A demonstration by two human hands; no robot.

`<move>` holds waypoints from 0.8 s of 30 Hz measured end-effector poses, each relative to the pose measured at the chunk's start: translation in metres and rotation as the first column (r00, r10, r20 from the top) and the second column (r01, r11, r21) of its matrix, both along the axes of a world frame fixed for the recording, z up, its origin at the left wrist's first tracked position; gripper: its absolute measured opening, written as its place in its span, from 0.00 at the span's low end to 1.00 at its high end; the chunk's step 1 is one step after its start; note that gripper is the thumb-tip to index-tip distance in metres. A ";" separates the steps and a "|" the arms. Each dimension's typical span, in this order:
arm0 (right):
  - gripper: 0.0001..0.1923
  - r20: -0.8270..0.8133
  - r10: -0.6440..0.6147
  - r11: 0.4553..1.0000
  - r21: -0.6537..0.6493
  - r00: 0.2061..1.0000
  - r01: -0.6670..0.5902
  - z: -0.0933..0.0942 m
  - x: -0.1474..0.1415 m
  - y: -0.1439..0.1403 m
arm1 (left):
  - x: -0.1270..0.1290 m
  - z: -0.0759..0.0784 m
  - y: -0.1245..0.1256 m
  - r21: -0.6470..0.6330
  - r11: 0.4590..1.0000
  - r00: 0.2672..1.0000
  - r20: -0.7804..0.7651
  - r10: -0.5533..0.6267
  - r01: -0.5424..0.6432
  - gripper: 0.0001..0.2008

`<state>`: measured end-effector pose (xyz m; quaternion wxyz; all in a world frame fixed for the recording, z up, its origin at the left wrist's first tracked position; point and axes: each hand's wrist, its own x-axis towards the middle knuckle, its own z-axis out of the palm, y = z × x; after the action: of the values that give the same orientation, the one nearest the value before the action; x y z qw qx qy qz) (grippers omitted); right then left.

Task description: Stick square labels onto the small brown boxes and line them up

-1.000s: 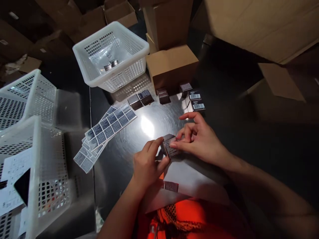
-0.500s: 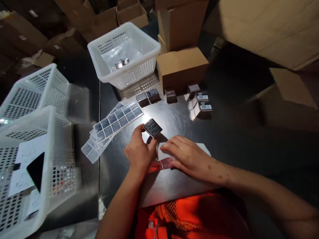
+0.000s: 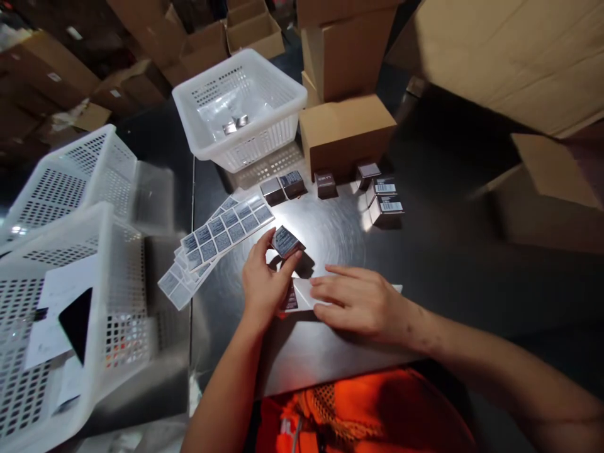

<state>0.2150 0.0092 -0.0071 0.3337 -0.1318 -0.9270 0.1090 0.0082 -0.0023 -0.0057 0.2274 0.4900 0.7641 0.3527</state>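
Note:
Between the thumb and fingers of my left hand [image 3: 265,286] is a small dark box [image 3: 286,241], tilted, with fine print on its upper face. My right hand [image 3: 365,305] lies palm down with fingers stretched over a white sticker sheet [image 3: 302,293] at the table's near edge. A dark reddish printed part of that sheet shows beside my left wrist. More sticker sheets [image 3: 229,229] with printed squares lie overlapped to the left. Beyond my hands stand a pair of small boxes [image 3: 283,186], a single box [image 3: 325,184] and a group with barcode labels [image 3: 387,207].
A white perforated basket [image 3: 255,135] with plastic bags and small shiny pieces stands at the back. Beside it is a brown carton [image 3: 346,129]. More white baskets [image 3: 106,302] are at the left, the nearer one holding papers and a dark flat object. Large cartons [image 3: 519,56] rise at the right.
My left hand still holds the box, which has tipped slightly. My right hand has shifted a little right and down, its fingers more stretched. The sheet's dark reddish part shows less.

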 end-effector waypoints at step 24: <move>0.36 -0.231 -0.529 0.047 -0.969 0.817 -0.244 0.024 0.022 0.022 | 0.018 -0.011 -0.020 0.180 0.929 0.921 0.163 -0.353 0.324 0.24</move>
<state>0.2374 0.0309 0.0174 0.4066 -0.3837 -0.4342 0.7063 0.0258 -0.0221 -0.0164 0.3204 0.5943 0.6132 0.4100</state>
